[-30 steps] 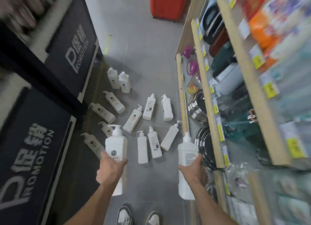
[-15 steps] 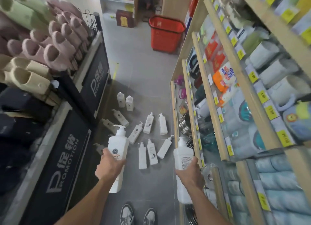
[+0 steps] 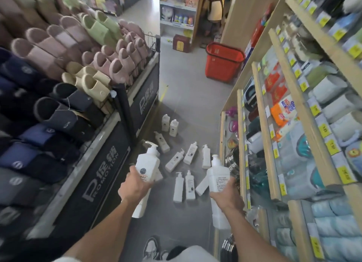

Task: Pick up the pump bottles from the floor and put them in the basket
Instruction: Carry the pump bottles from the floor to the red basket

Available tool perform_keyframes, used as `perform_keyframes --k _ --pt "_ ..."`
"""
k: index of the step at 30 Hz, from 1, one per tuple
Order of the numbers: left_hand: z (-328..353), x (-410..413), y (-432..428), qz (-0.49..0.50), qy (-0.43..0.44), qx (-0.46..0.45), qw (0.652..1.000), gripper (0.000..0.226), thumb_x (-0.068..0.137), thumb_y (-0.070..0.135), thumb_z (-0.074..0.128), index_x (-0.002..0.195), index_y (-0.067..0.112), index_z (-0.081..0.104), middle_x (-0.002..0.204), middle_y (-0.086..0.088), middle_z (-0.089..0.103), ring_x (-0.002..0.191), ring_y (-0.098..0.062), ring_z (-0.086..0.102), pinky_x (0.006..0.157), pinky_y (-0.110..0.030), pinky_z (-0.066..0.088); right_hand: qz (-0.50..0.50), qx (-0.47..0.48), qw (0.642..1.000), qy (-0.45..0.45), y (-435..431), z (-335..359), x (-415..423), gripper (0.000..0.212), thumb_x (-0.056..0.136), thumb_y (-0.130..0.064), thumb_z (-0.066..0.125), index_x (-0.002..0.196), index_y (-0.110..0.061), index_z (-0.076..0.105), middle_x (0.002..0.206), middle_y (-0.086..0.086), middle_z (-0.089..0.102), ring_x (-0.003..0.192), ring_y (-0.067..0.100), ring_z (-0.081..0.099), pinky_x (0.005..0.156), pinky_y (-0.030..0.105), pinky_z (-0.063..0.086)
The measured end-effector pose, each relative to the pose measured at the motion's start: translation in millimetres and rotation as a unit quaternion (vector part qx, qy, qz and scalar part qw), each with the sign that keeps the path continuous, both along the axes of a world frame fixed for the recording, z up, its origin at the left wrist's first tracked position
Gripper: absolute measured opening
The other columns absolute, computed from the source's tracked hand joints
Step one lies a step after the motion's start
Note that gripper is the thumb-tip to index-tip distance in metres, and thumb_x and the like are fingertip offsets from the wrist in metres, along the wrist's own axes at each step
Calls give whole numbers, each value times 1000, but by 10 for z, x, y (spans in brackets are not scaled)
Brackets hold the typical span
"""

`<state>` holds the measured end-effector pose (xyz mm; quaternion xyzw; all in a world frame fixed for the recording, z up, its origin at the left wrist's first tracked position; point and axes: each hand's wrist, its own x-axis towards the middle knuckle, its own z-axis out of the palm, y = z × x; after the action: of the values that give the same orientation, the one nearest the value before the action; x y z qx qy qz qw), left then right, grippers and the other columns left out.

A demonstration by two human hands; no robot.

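Note:
My left hand (image 3: 135, 185) grips a white pump bottle (image 3: 147, 163) upright around its middle. In my right hand (image 3: 227, 196) is a second white pump bottle (image 3: 218, 175), also held upright. Several more white pump bottles (image 3: 183, 185) lie scattered on the grey floor ahead of me, and two of them (image 3: 169, 123) stand upright farther up the aisle. The red basket (image 3: 223, 66) stands on the floor at the far end of the aisle, beside the right shelf, well beyond the bottles.
A slipper display with black promotion panels (image 3: 105, 167) lines the left side. Wooden shelves (image 3: 262, 124) of goods with yellow price tags line the right. A person (image 3: 214, 9) stands at the far end by another shelf. My shoes (image 3: 154, 248) show at the bottom.
The view has tilted up from the floor, bringing the slipper rack and whole basket into sight. Both hands still hold their bottles, raised slightly.

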<state>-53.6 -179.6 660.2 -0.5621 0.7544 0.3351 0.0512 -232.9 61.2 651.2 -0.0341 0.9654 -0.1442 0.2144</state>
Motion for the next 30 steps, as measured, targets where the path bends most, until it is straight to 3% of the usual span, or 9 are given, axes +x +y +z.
perform_keyframes --k 4,7,13,22,30 --pt "16 163 75 65 -6 -15 998 68 67 48 76 108 24 28 105 -1 57 84 -27 59 80 -44 54 73 19 997 2 -69 -35 -78 88 69 -46 83 131 -20 26 112 2 60 82 26 63 54 25 41" --pt "57 333 161 103 3 -16 995 69 68 49 77 111 23 30 103 -1 56 85 -26 61 80 -43 55 127 29 991 2 -140 -22 -96 91 71 -47 84 134 -20 26 118 2 59 82 26 61 49 23 32" --pt "113 611 321 161 10 -35 986 65 68 47 76 111 22 34 106 0 60 94 -31 63 76 -38 48 215 31 976 20 -369 -5 -40 82 70 -48 82 125 -22 27 116 5 62 96 29 62 75 35 49" --pt "142 1169 662 276 14 -61 959 73 65 50 79 116 21 36 105 3 59 89 -28 65 71 -37 48 363 35 931 23 -673 -84 180 85 71 -49 81 132 -21 28 123 6 60 105 33 62 74 36 43" --pt "187 2043 1109 389 -8 -78 918 68 66 49 80 105 23 31 98 2 57 79 -26 61 69 -37 49 483 4 876 13 -982 -111 814 76 72 -41 82 124 -22 29 115 6 60 99 32 62 84 43 53"
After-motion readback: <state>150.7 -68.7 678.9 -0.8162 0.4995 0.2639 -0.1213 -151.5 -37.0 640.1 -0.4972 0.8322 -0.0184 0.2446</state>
